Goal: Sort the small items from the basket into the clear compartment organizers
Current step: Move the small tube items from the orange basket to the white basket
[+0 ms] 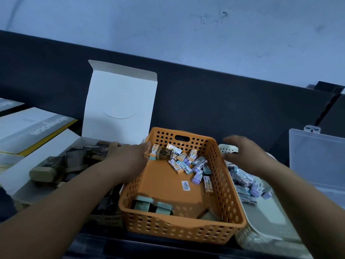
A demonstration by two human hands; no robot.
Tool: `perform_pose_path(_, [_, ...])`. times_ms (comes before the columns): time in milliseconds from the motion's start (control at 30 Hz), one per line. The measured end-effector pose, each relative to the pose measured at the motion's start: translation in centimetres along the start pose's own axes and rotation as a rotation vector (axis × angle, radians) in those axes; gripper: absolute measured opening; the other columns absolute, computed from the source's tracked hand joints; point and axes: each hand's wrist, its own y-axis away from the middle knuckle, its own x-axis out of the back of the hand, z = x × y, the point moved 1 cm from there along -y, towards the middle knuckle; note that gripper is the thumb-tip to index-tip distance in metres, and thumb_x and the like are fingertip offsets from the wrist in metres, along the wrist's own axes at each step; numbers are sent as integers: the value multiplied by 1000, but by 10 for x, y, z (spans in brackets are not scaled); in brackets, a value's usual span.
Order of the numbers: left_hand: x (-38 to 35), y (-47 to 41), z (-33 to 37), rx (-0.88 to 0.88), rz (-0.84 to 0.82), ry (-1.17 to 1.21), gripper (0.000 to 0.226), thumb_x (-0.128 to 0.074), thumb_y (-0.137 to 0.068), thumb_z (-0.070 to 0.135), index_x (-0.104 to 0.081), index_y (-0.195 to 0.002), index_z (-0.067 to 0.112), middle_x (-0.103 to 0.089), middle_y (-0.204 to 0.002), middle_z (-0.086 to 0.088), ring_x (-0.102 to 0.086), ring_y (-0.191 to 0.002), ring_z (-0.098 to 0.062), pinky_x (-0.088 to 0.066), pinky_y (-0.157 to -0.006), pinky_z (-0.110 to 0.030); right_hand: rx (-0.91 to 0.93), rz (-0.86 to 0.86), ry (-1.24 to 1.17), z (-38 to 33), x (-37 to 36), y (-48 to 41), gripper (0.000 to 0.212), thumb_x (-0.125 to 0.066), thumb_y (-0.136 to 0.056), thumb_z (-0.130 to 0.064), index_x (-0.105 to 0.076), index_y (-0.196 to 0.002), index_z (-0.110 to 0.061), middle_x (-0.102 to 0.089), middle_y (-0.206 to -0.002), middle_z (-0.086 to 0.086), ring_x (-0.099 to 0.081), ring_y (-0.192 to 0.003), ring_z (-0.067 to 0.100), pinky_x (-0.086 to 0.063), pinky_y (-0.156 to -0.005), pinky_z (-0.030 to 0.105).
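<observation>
An orange perforated basket (226,186) stands in the middle. It holds several small wrapped erasers (183,166) in orange, teal and purple, a dark translucent item (164,153) and two pale green blocks (143,203). My left hand (127,156) reaches in from the left with its fingers stretched to the basket's far left rim, close to the dark item, and holds nothing that I can see. My right hand (244,156) hovers blurred over the basket's right rim with its fingers spread and empty. A clear compartment organizer (317,157) lies at the right edge.
A white perforated basket (261,238) on the right holds several more erasers (244,179). At left, a white cardboard box (16,176) with its lid up holds dark translucent items (74,159). Booklets (31,128) lie far left. A dark partition runs behind.
</observation>
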Motion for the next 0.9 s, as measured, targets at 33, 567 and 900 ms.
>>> perform_pose_path(33, [0, 0, 0, -2, 1, 9, 45, -22, -101, 31, -23, -145, 34, -58, -130, 5, -50, -122, -20, -17, -106, -47, 65, 3, -1, -14, -4, -2, 49, -68, -87, -34, -51, -133, -27, -48, -138, -2, -50, -120, 18, -41, -92, 30])
perform_pose_path(567, [-5, -3, -5, -26, 62, 53, 40, -30, -98, 26, -32, -137, 35, -63, -116, 5, -54, -113, -19, -18, -106, -47, 120, -585, 319, -79, -79, -49, 57, -73, -82, -28, -46, -132, -24, -58, -117, 2, -63, -99, 22, -56, -86, 39])
perform_pose_path(900, [0, 1, -1, -14, 33, 48, 43, -30, -99, 26, -27, -142, 32, -58, -129, 5, -50, -122, -18, -16, -108, -46, 136, -724, 73, -73, -82, -48, 52, -67, -88, -13, -49, -135, -25, -54, -116, -6, -61, -101, 20, -55, -90, 41])
